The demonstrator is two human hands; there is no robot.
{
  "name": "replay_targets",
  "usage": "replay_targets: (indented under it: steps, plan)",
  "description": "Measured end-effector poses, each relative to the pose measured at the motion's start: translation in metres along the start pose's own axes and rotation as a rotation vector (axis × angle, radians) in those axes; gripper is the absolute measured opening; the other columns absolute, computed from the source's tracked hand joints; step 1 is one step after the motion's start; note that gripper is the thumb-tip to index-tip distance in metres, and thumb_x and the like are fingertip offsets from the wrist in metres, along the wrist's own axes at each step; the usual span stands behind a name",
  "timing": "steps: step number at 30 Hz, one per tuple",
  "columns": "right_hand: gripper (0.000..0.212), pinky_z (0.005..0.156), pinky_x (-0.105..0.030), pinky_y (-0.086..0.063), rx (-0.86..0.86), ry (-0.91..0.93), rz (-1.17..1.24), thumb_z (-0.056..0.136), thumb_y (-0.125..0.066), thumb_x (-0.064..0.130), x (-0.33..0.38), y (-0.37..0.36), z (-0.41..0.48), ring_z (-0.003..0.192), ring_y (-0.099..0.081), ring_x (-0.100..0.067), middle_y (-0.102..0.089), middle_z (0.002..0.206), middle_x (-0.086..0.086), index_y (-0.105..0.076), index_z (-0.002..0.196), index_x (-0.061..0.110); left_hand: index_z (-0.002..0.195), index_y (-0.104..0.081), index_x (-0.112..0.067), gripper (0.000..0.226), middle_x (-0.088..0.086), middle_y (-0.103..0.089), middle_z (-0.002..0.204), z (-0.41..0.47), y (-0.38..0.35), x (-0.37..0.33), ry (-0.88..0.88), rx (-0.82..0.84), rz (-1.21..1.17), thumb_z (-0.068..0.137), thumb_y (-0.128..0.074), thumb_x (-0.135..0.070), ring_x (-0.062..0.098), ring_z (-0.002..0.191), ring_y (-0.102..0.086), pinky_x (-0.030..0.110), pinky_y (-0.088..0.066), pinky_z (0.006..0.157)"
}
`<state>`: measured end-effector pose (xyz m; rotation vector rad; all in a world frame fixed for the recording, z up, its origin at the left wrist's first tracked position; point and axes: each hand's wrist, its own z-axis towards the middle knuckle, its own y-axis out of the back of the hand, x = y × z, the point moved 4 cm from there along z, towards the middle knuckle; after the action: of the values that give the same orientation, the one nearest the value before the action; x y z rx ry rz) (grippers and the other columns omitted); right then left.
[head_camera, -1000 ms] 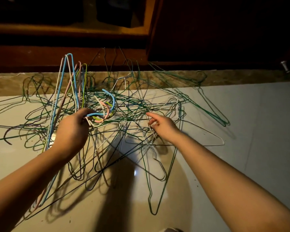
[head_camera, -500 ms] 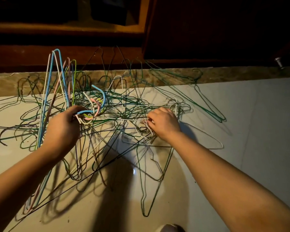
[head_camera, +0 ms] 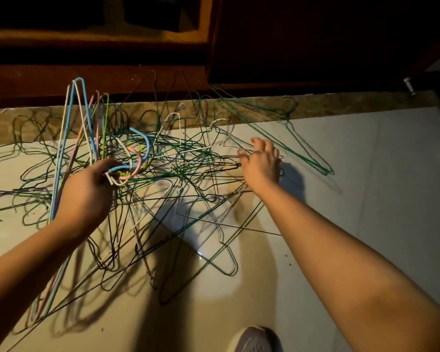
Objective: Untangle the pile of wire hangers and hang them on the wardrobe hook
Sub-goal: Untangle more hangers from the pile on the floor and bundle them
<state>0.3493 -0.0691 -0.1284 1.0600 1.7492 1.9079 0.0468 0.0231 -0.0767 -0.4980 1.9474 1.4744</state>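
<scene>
Gently, with left hand (head_camera: 87, 196) clamped round the coloured hanger hooks (head_camera: 139, 161) and right hand (head_camera: 261, 165) spread open over the pile (head_camera: 188, 168), tease just one free.

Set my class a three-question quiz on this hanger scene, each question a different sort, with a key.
1. True or false: the left hand grips the hooks of a bundle of blue, pink and white coated wire hangers.
2. The tangled pile of green and dark wire hangers lies on: A a bed; B the pale tiled floor; C a table.
3. Fill in: the right hand reaches over the pile with its fingers ____.
Key: 1 true; 2 B; 3 spread.
</scene>
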Motion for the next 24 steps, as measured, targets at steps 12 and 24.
replay_targets:
  steps: [12, 24]
  plan:
    - [0.038, 0.087, -0.036, -0.044, 0.236, -0.317, 0.110, 0.092, -0.049, 0.043, -0.092, -0.043, -0.024, 0.109, -0.055, -0.032, -0.061, 0.118, -0.013, -0.057, 0.117, 0.015, 0.126, -0.057, -0.011, 0.047, 0.021, -0.063, 0.116, -0.004, -0.023, -0.009, -0.065, 0.066, 0.112, 0.086, -0.046, 0.011, 0.035, 0.100, -0.058, 0.038, -0.043, 0.076]
    - [0.019, 0.071, -0.028, -0.041, 0.194, -0.323, 0.501, 0.091, -0.056, 0.022, -0.094, -0.045, -0.003, 0.083, -0.056, -0.021, -0.060, 0.088, -0.005, -0.061, 0.103, 0.008, 0.117, -0.063, -0.012, 0.045, 0.019, -0.069, 0.097, 0.009, -0.052, -0.009, -0.215, 0.145, 0.279, 0.083, -0.045, 0.011, 0.027, 0.065, -0.056, 0.028, -0.035, 0.053]
